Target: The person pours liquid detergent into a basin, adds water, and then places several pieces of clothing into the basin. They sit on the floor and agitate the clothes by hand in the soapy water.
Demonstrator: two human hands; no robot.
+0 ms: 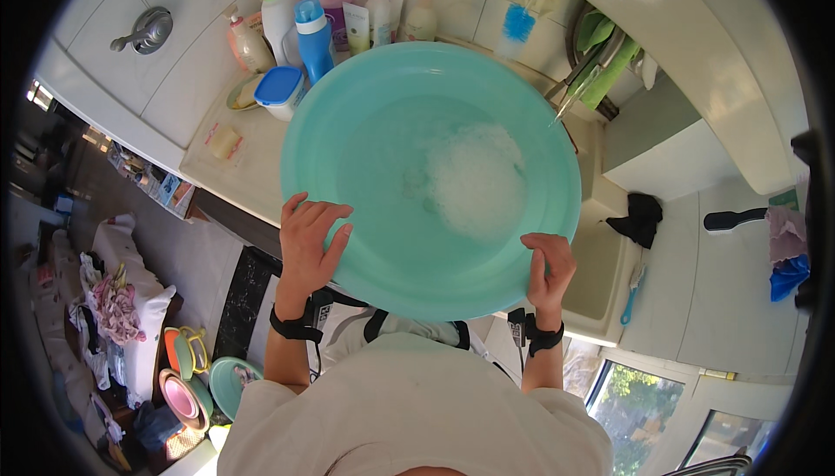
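Note:
A large turquoise plastic basin [313,143] fills the middle of the head view, propped over a sink. Water and a patch of white suds [479,182] lie in it, with the suds towards the right. My left hand [313,241] is at the basin's near left rim, fingers spread and curved over the edge. At the near right rim is my right hand [550,267], its fingers bent over the edge and its thumb apart. Neither hand holds a loose item. From the metal faucet [612,52], a thin clear stream runs down at the basin's far right rim.
Behind the basin stand a blue bottle [316,45], a white bottle with a green cap [280,19] and several others. A blue-lidded tub [279,91] and a bar of soap [224,142] sit left. Right are the sink [590,280], a black cloth [639,218] and a brush [734,219].

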